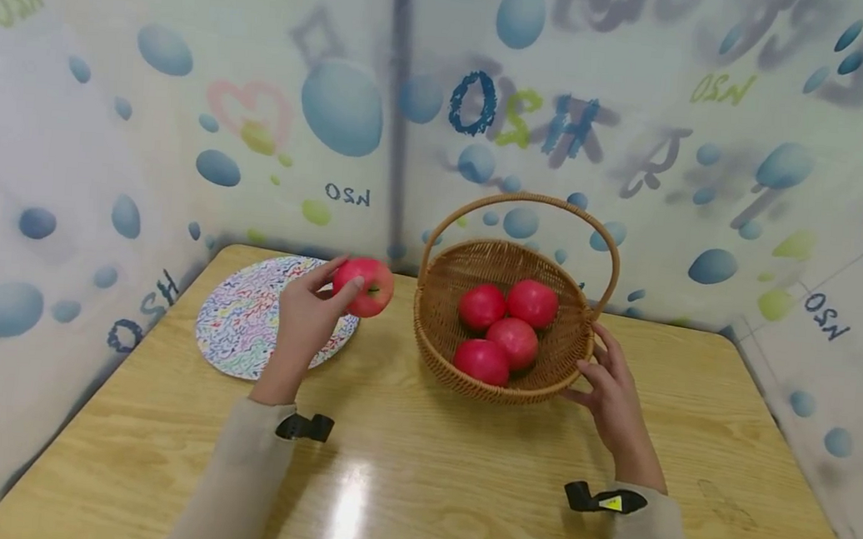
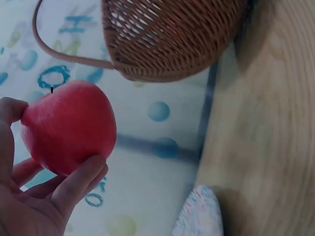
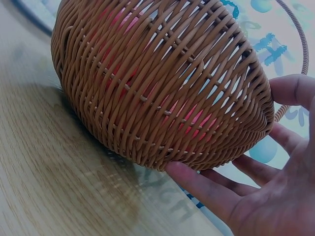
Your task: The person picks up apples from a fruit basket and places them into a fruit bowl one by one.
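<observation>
My left hand [image 1: 304,315] holds a red apple [image 1: 373,290] between thumb and fingers, raised above the right edge of a patterned round plate [image 1: 235,331]. In the left wrist view the stem of this apple [image 2: 71,128] points up. A brown wicker basket [image 1: 433,357] with a tall arched handle stands to the right, tipped toward me. Several red apples [image 1: 512,344] lie inside it. My right hand [image 1: 614,395] grips the basket's right side near the foot of the handle. Seen from the right wrist, fingertips touch the woven wall [image 3: 162,98] and rim.
Everything stands on a light wooden table [image 1: 416,486], its front part shiny with a light reflection. Close behind and at both sides rise walls covered by a white sheet [image 1: 258,165] with blue and green dots and lettering. The plate lies near the table's back left corner.
</observation>
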`<state>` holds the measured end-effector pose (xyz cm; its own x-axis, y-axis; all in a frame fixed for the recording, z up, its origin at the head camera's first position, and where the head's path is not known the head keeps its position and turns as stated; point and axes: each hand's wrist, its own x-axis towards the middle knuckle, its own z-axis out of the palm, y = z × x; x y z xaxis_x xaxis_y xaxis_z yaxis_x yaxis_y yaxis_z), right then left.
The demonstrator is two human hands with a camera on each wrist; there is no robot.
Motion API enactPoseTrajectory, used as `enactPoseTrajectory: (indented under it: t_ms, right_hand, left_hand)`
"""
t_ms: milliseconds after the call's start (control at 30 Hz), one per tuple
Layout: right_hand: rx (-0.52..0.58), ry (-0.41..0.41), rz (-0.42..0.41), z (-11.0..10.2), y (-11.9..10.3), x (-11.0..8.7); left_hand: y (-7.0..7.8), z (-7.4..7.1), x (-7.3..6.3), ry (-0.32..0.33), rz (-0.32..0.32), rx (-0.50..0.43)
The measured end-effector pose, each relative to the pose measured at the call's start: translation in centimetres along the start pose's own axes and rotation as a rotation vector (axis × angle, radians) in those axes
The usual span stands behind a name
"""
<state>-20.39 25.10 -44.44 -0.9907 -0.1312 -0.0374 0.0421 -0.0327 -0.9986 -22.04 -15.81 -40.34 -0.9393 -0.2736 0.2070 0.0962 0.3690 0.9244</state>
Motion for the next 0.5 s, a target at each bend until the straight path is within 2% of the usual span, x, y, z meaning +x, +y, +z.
enactPoseTrajectory:
  t_ms: [100, 233, 500]
  right_hand:
    - [0.004, 0.004, -0.002, 0.0, -0.1, 0.0]
    - [0.011, 0.002, -0.001, 0.1, -0.2, 0.0]
    - [0.003, 0.005, -0.006, 0.1, -0.2, 0.0]
  left_hand:
    - [-0.9, -0.2, 0.6, -0.027, -0.079, -0.017]
    - [-2.1, -0.5, 1.0, -0.043, -0.15, 0.007]
    - [-4.0, -0.8, 1.5, -0.068, -0.242, 0.039]
